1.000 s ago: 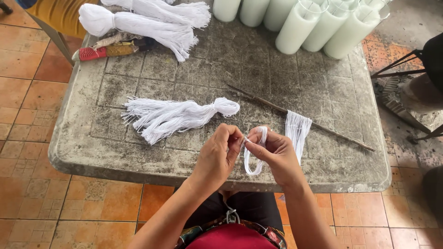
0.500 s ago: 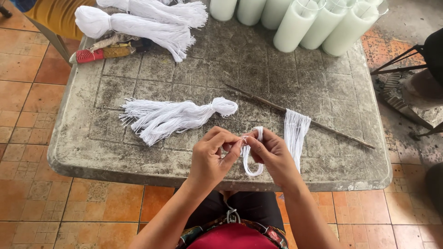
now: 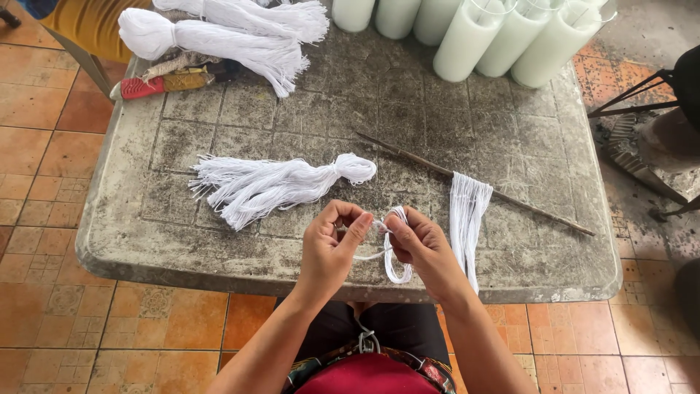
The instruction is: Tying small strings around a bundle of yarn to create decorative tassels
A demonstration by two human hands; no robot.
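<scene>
Pinching a white string loop between both hands' fingers, we face glass jars full of white wax on the worktop.

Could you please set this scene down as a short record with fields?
Left hand: pinching a strand of the small white string loop.
Right hand: holding the same loop.
Surface: weathered grey table.
Beside the hands: white string bundle tied at one end; thin dark stick draped with white strings.
Far edge: tall white glass candles.
</scene>
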